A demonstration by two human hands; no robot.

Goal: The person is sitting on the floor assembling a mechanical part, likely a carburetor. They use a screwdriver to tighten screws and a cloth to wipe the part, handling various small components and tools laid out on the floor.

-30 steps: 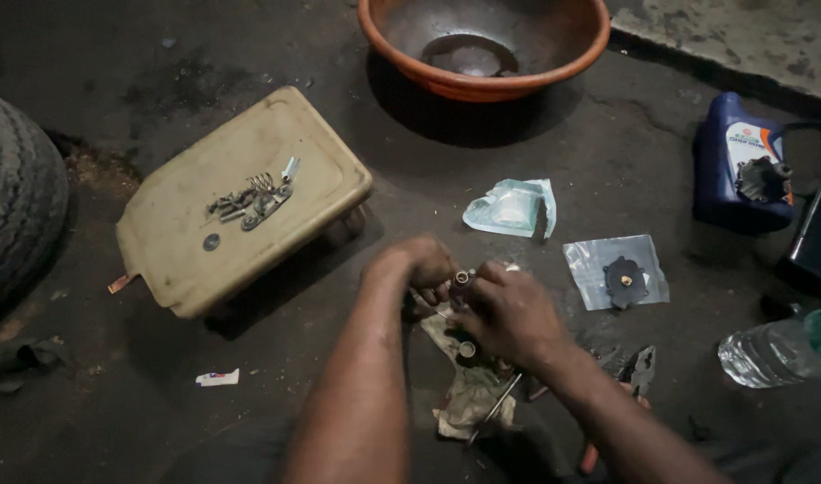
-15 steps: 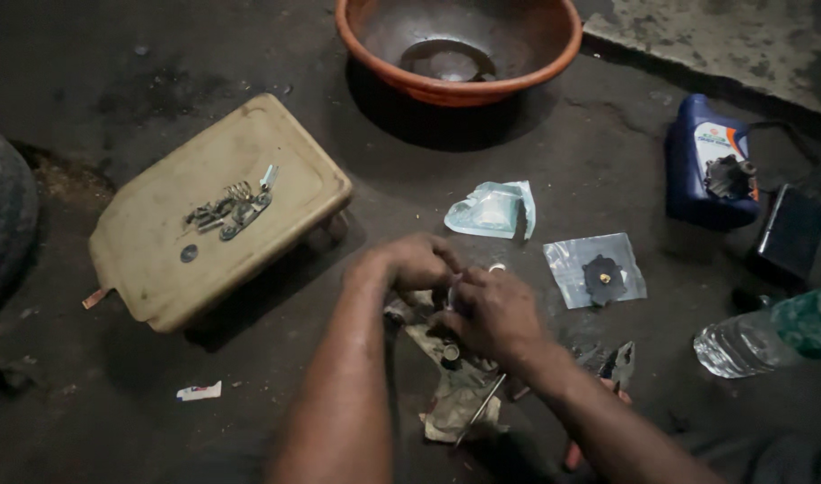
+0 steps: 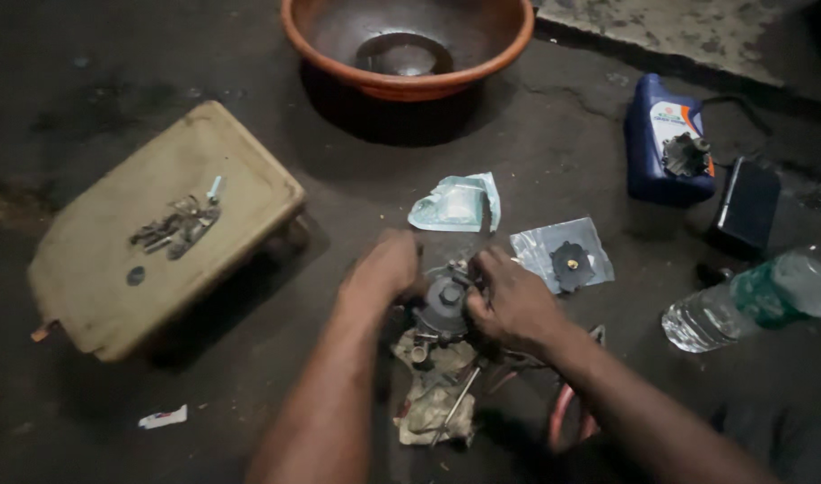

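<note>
Both my hands are on the small grey metal engine part with a round domed cap [image 3: 444,305], held low over the dark concrete floor [image 3: 276,54], near its lower middle. My left hand [image 3: 383,269] wraps the part's left side, fingers curled tight round it. My right hand [image 3: 509,300] grips the right side, thumb and fingertips pinched at the cap's edge. Directly beneath lies a crumpled dirty rag [image 3: 433,403] with a thin metal rod [image 3: 460,399] across it.

Risk, as I judge it: small loose pieces could drop from the part onto the dark floor and vanish there; oily fingers could slip off the cap.

Nearby: a clear plastic bag holding a black toothed disc [image 3: 567,260] just right of my right hand; a pale green packet [image 3: 455,204] above; loose screws [image 3: 177,224] on the beige plastic stool [image 3: 96,287], well apart.

Hard to read: the part's underside, hidden by my palms. Cannot tell whether it touches the rag. A reddish hose [image 3: 558,417] disappears under my right forearm.
</note>
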